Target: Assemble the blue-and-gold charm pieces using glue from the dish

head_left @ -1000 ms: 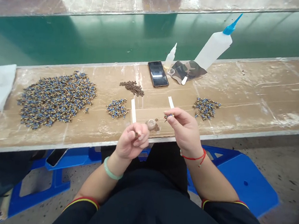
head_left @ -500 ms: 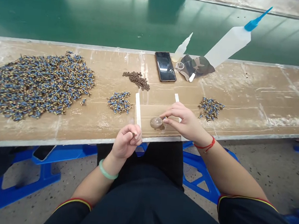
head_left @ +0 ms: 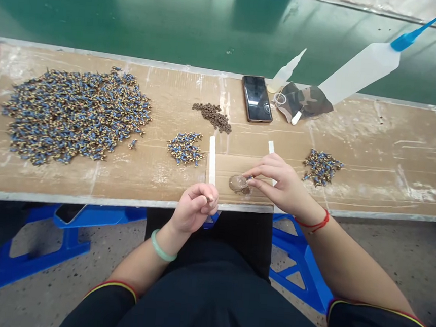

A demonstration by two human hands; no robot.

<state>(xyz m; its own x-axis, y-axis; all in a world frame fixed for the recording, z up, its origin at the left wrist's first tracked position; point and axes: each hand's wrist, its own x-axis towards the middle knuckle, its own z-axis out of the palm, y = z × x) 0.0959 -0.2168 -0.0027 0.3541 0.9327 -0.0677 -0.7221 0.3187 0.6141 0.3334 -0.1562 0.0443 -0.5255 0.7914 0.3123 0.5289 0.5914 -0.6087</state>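
The right hand (head_left: 277, 181) is held low over the near edge of the desk (head_left: 374, 162), its fingers drawn together in a pinch on a small blue-and-brass part (head_left: 248, 178). That part is held at the rim of a small round dish (head_left: 238, 182), which stands on a cardboard sheet (head_left: 236, 166) at the front of the desk; whether the part touches the dish's contents cannot be told. The left hand (head_left: 195, 210) is held just off the desk edge, curled loosely into a fist, with thumb and forefinger pressed on a tiny dark piece (head_left: 209, 199) that is too small to identify. A green bangle is worn on the left wrist and a red cord on the right.

Two white strips (head_left: 212, 159) are seen along the sides of the cardboard sheet. A small heap of blue-and-brass parts (head_left: 184, 148) lies just left of the sheet, and a similar small heap (head_left: 321, 165) lies to the right of it, near the right hand. A large heap of the same parts (head_left: 75, 113) is spread well to the left. A pile of small brown pieces (head_left: 213, 116) lies behind the sheet. Further back, a phone (head_left: 257, 99) lies face up, beside a small dropper bottle (head_left: 285, 72), a camouflage pouch (head_left: 307, 101) and a large squeeze bottle (head_left: 358, 71) with a blue nozzle, tilted. A green conveyor belt (head_left: 139, 19) runs behind the desk.
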